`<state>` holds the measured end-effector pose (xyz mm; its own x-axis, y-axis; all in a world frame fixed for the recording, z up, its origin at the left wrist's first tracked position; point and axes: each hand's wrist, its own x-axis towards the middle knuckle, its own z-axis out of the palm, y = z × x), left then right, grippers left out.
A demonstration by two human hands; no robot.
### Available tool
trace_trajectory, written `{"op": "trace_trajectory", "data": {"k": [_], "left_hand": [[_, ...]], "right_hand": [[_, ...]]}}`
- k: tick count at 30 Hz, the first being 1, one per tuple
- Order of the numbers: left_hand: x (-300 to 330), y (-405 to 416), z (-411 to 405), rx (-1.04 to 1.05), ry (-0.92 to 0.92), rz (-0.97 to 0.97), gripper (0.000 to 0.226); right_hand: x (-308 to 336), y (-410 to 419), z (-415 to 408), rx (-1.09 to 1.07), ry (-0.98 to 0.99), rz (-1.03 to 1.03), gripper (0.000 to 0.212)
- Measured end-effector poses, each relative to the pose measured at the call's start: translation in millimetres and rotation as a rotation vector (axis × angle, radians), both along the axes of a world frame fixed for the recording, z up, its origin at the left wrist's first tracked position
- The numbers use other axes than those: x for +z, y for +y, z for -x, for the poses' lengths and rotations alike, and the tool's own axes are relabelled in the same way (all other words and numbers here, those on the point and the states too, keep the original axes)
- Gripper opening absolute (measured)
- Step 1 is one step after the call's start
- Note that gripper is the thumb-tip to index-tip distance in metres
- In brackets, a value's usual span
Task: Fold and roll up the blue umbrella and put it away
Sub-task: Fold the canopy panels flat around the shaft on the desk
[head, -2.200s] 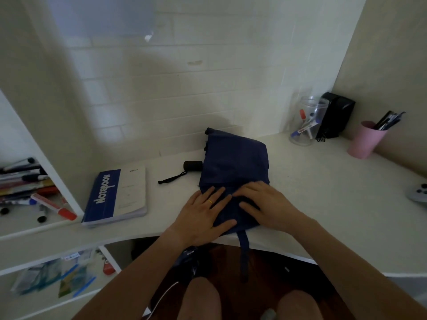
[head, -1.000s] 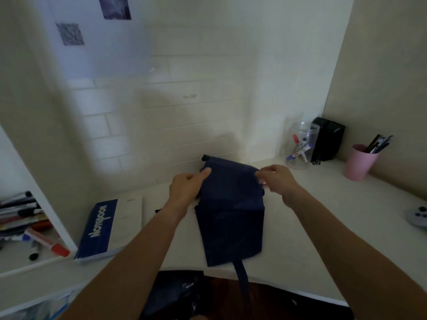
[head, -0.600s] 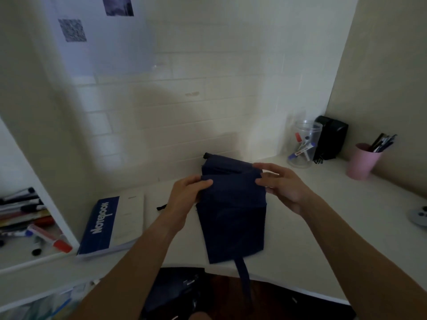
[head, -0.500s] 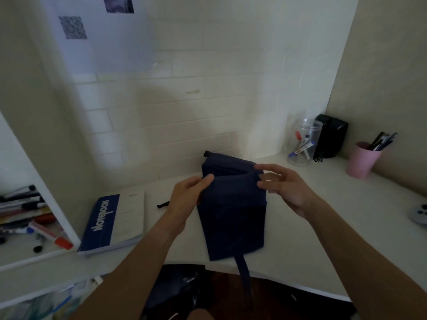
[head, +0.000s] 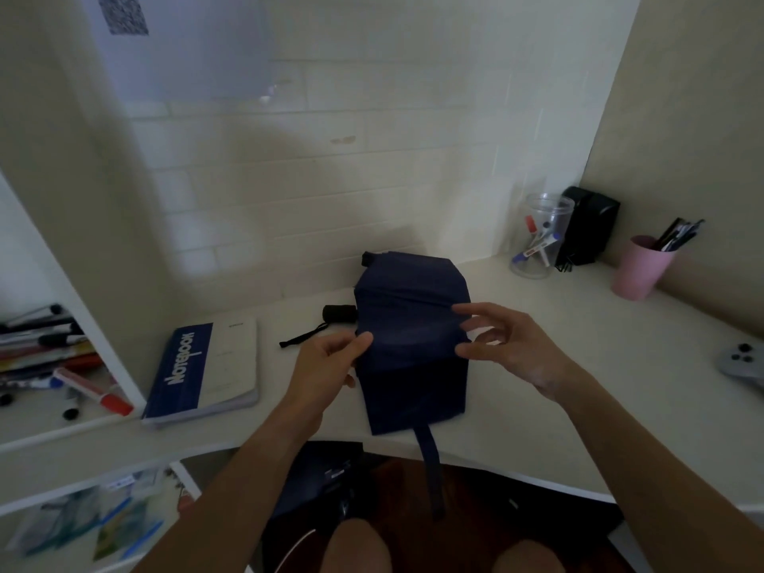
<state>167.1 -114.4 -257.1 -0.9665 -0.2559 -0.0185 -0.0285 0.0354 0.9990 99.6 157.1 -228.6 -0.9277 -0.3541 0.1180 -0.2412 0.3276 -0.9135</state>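
Note:
The blue umbrella (head: 413, 382) lies flattened on the white desk (head: 578, 407), its far part folded over toward me. Its black handle (head: 339, 313) and wrist cord stick out to the left, and its closing strap (head: 430, 469) hangs over the desk's front edge. My left hand (head: 326, 366) pinches the left edge of the folded flap between thumb and fingers. My right hand (head: 504, 345) is at the flap's right edge with fingers spread, fingertips touching the cloth.
A blue-and-white notebook (head: 202, 366) lies left of the umbrella. A shelf with markers (head: 49, 353) is at far left. Back right stand a clear jar (head: 537, 237), a black box (head: 589, 231) and a pink pen cup (head: 641, 266). A grey controller (head: 740, 361) lies far right.
Both hands went from pressing the near end to the far edge and brought it toward me, making a fold. My right fingers have spread apart.

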Motion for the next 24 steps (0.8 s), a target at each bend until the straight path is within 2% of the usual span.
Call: {"op": "trace_trajectory", "data": {"k": [3, 5, 8, 11, 13, 16, 21, 24], "left_hand": [[-2, 2, -3, 0.003, -0.039, -0.105, 0.025], [-5, 3, -5, -0.01, -0.048, -0.14, 0.029], [-11, 4, -10, 0.01, -0.039, -0.095, 0.033], [-17, 4, -15, 0.037, -0.038, -0.04, 0.037], [-20, 5, -17, 0.019, -0.052, -0.064, 0.033], [-22, 7, -22, 0.013, -0.056, -0.062, 0.029], [-22, 9, -27, 0.03, -0.054, -0.089, 0.025], [-22, 8, -27, 0.031, -0.065, -0.078, 0.025]], "right_hand": [[-8, -3, -4, -0.027, 0.164, -0.185, 0.059], [-16, -3, -8, -0.058, 0.338, -0.259, 0.047], [-26, -3, -17, -0.086, 0.557, -0.32, 0.026], [-36, -3, -25, -0.132, 0.646, -0.363, 0.022], [-43, -4, -30, -0.161, 0.625, -0.323, 0.027], [-49, -9, -34, -0.172, 0.487, -0.233, 0.041], [-54, -11, -33, -0.245, 0.267, -0.038, 0.038], [-56, -11, -34, -0.215, 0.246, 0.044, 0.038]]}}
